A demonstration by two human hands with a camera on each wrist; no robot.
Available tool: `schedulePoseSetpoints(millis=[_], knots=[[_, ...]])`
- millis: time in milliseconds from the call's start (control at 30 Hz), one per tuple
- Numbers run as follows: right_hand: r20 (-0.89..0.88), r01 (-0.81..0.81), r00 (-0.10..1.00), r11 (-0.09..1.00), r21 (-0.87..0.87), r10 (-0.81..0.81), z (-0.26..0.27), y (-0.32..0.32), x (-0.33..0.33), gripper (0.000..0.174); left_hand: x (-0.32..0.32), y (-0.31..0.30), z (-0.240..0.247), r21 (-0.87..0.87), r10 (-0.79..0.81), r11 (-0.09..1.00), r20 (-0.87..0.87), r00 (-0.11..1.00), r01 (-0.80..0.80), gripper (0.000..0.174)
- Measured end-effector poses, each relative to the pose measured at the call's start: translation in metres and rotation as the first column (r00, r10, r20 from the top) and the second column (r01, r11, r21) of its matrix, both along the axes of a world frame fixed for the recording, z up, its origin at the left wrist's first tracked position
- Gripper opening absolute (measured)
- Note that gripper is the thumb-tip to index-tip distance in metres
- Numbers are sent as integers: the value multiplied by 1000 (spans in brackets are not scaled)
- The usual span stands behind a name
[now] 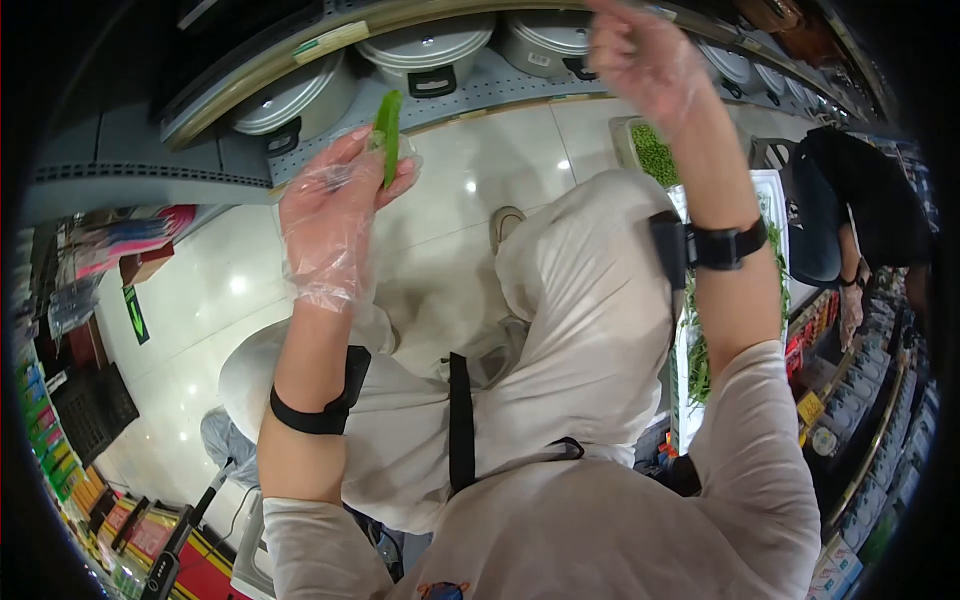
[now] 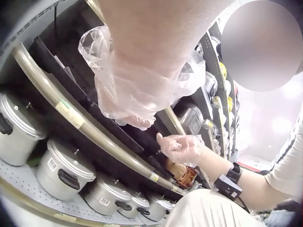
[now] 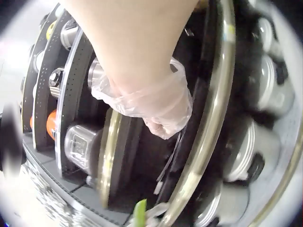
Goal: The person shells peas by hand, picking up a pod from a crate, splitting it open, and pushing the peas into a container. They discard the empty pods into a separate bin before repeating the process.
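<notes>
A long green pea pod [image 1: 391,125] stands upright between the thumb and fingers of my left hand [image 1: 328,215], which wears a clear plastic glove. In the right wrist view the pod's green tip [image 3: 140,213] shows at the bottom edge. My right hand [image 1: 650,70], gloved too, is raised in front of the shelf, well apart from the pod and slightly blurred. From the left wrist view, the right hand's fingers [image 2: 176,145] look curled in, with nothing visible in them. The left hand's fingertips are mostly hidden there behind its glove.
A container of shelled green peas [image 1: 655,155] lies beyond my right knee, next to a white box [image 1: 765,185] with green pods and stems. Lidded pots [image 1: 430,55] line the low shelf ahead. At the right, another person [image 1: 860,200] is beside packed shelves.
</notes>
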State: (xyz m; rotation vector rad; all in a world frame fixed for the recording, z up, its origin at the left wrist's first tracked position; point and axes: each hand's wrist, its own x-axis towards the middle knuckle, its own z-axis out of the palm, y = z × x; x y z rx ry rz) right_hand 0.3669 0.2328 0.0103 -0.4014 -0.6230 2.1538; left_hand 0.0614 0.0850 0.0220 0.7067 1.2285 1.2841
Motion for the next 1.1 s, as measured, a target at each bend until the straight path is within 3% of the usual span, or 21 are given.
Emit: schedulePoseSetpoints(millis=[33,67,167,233,333,433,767,833,1000,1100], knots=[[-34,62,997,995,-74,-65,-3,8,28,29,3,1,-2,-2,-7,1000,8,1000,7,26],[334,478,862,831,-285,-382,6,9,47,20,6,3,-5,-3,-5,1000,-10,1000,5,24],[498,595,762,752,-286,-413,-54,36,147,19,15,8,-12,-10,-35,999,-49,998,35,22],[630,837,521,491,-243,-576,-83,33,184,15,21,12,-16,-22,-74,997,-70,995,73,23],[724,968,243,116,-221,-645,-139,38,241,23,28,17,-19,-69,-83,995,-109,991,75,22],[770,975,176,2,-221,-614,-175,34,286,21,32,23,-23,-133,-147,984,-220,964,119,26],[797,983,57,-105,-150,-601,-223,25,369,16,54,39,-41,-153,-136,982,-202,970,106,22],[793,985,43,-107,-135,-607,-222,22,375,15,54,38,-41,-138,-192,976,-205,960,166,24],[770,992,56,-52,-115,-636,-206,18,370,14,66,40,-27,-172,-258,961,-280,925,216,27],[742,994,113,76,-83,-661,-181,22,343,14,64,35,-32,-103,-222,974,-247,943,202,26]])
